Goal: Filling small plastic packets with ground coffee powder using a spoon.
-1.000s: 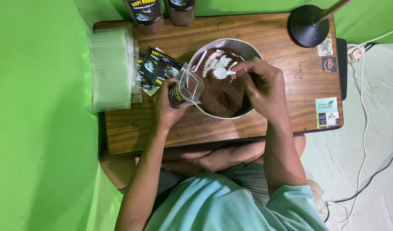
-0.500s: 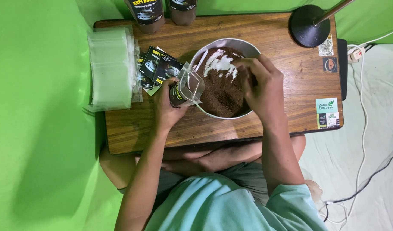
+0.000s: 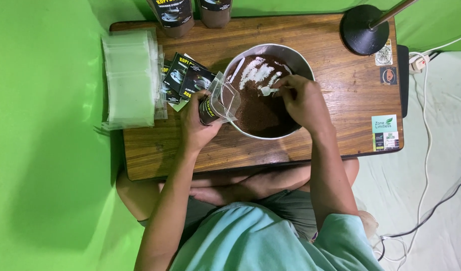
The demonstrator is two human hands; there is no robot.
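A wooden table (image 3: 310, 50) lies across the person's folded legs, set against green cloth on one side and a pale floor cover on the other. Near its middle stands a round metal bowl (image 3: 295, 54), filled with dark brown powder (image 3: 258, 113) that carries white streaks on its far part.

The left arm runs up from the lower edge, bent a little at the elbow, forearm over the near table edge. The left hand (image 3: 196, 128) is closed around a small clear pouch (image 3: 219, 103) with a dark printed front, fingers wrapped about its lower half; the pouch stands tilted with its open mouth just at the bowl's left rim, touching or nearly touching it.

The right arm comes up more steeply, wrist bent so the hand hangs over the bowl. The right hand (image 3: 303, 100) is curled, fingertips pinched on a small white scoop (image 3: 266, 90) that lies at the powder's surface by the white streaks; how much of the scoop is buried cannot be told. The two hands are apart, with the bowl's left half between them.

To the left lies a stack of empty clear bags (image 3: 130, 78), and between it and the bowl a few dark printed sachets (image 3: 182, 75). Two dark packets (image 3: 190, 12) stand at the far edge, and a black round stand base (image 3: 363, 30) sits at the far right corner.
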